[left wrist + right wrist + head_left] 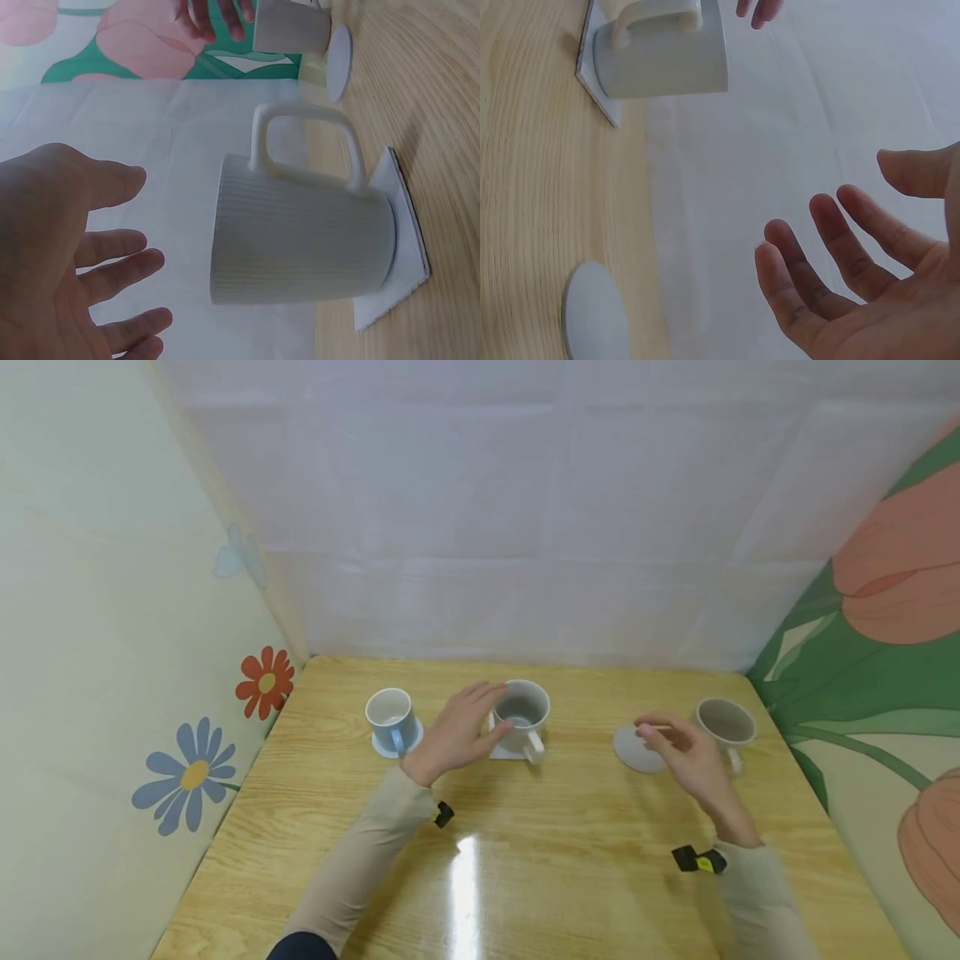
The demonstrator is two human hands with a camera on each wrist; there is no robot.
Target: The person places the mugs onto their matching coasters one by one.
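Observation:
My left hand (pixel 461 731) is held out beside a white ribbed mug (pixel 517 735), its fingers loosely extended and apart from the mug in the left wrist view. That mug stands upright on a square white coaster (pixel 397 247), handle toward me. Farther right, my right hand (pixel 686 760) hovers near a round pale coaster (pixel 637 749), with relaxed, slightly bent fingers and nothing in them. Behind the right hand stands a light mug (pixel 726 722), partly hidden by it. On the left, a blue mug (pixel 393 727) with a white inside sits on a round light coaster (pixel 384 747).
The wooden table (pixel 555 868) ends at a white cloth backdrop (pixel 525 527). A panel with painted flowers (pixel 195 774) borders it on the left, and one with large pink tulips (pixel 900 577) on the right.

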